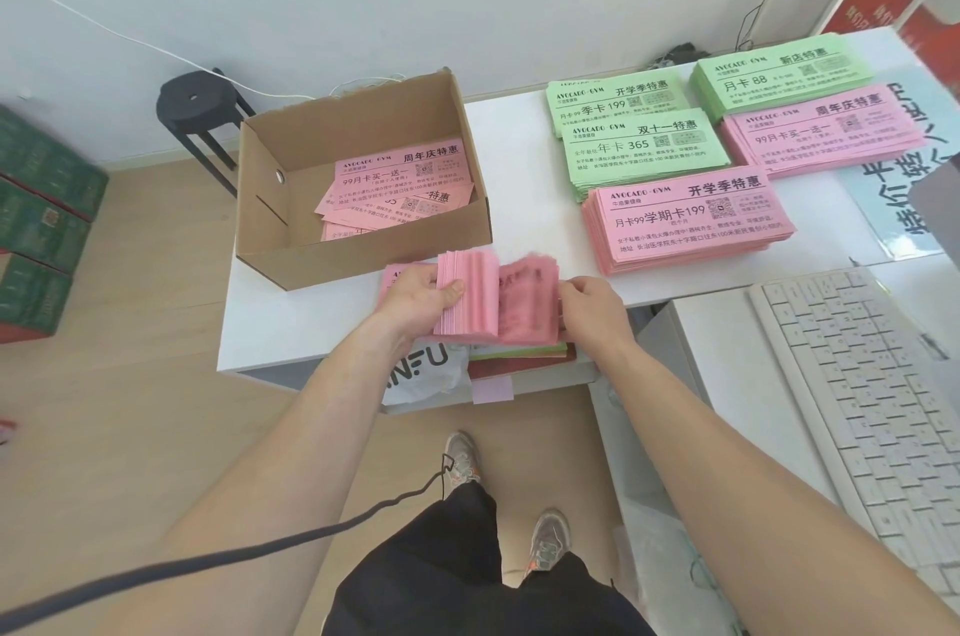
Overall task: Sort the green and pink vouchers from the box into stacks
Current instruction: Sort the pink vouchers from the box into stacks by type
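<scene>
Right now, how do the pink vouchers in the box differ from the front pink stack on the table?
The box vouchers lie loose and skewed; the front pink stack is squared. The box vouchers are a thin scatter; the front pink stack is thick. Both are pink and face up.

Bare table (524,198) lies open between box (363,253) and near pink stack (691,222); keyboard (857,375) crowds the right
</scene>
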`<action>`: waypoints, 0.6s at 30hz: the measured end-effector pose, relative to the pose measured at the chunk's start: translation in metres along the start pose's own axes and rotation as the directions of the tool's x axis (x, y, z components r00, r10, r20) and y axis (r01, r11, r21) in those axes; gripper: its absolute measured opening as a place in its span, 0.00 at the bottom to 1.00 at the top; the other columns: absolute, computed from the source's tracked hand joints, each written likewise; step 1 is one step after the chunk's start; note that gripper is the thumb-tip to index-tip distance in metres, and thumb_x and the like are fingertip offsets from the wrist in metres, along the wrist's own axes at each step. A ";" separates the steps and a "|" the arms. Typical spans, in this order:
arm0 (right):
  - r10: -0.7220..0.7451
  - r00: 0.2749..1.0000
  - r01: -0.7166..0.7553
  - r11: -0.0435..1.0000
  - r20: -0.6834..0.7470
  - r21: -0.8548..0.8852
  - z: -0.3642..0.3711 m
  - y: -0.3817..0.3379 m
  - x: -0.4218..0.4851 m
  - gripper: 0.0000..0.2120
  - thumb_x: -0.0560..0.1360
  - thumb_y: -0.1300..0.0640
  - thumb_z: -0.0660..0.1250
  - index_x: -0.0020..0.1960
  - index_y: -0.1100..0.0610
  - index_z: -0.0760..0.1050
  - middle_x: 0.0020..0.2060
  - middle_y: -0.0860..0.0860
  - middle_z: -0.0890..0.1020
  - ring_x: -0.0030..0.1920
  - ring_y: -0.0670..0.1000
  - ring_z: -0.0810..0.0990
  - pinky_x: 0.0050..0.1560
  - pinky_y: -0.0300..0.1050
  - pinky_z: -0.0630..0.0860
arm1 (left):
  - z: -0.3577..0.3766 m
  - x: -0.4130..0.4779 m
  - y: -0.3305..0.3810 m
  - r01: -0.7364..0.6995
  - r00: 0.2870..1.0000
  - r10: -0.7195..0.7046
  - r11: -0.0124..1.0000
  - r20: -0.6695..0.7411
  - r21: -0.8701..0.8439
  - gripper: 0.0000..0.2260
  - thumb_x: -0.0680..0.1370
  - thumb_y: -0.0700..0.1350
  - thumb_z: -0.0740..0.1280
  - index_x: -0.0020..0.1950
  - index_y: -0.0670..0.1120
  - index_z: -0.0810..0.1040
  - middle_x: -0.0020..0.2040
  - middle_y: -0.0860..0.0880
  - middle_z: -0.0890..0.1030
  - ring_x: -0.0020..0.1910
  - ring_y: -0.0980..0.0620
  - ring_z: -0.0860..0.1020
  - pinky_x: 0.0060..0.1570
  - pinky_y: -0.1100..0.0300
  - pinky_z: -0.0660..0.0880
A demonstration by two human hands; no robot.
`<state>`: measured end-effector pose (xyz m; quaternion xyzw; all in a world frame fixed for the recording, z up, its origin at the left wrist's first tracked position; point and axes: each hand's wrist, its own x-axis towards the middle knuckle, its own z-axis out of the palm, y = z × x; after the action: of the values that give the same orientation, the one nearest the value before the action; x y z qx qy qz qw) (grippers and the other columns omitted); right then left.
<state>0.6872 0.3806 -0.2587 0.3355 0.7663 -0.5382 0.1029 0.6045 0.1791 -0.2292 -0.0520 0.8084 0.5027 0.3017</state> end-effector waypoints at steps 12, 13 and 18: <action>0.008 1.000 -0.009 1.000 0.029 0.027 -0.001 -0.001 0.000 0.19 0.81 0.52 0.57 0.51 0.67 0.78 0.44 0.53 0.86 0.42 0.55 0.87 0.48 0.59 0.84 | -0.001 -0.002 0.003 0.026 1.000 -0.026 0.999 0.003 -0.033 0.07 0.83 0.40 0.65 0.58 0.46 0.80 0.56 0.43 0.84 0.57 0.42 0.82 0.61 0.42 0.77; 0.007 1.000 -0.008 1.000 0.029 0.022 -0.001 -0.001 0.000 0.19 0.81 0.52 0.57 0.51 0.67 0.78 0.44 0.53 0.86 0.42 0.55 0.87 0.48 0.59 0.84 | -0.001 -0.003 0.003 0.025 1.000 -0.025 0.999 0.006 -0.041 0.06 0.83 0.39 0.65 0.57 0.47 0.80 0.55 0.43 0.85 0.56 0.42 0.82 0.61 0.41 0.77; -0.006 1.000 0.007 1.000 0.016 -0.020 -0.002 -0.001 -0.001 0.18 0.79 0.52 0.57 0.44 0.66 0.75 0.41 0.53 0.85 0.40 0.55 0.85 0.49 0.62 0.83 | 0.002 -0.005 0.003 0.024 0.999 -0.021 0.994 0.030 -0.105 0.08 0.83 0.38 0.65 0.57 0.49 0.81 0.54 0.45 0.84 0.56 0.42 0.82 0.60 0.39 0.78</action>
<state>0.6875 0.3823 -0.2567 0.3275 0.7719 -0.5335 0.1108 0.6079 0.1818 -0.2248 -0.0696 0.7758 0.5419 0.3157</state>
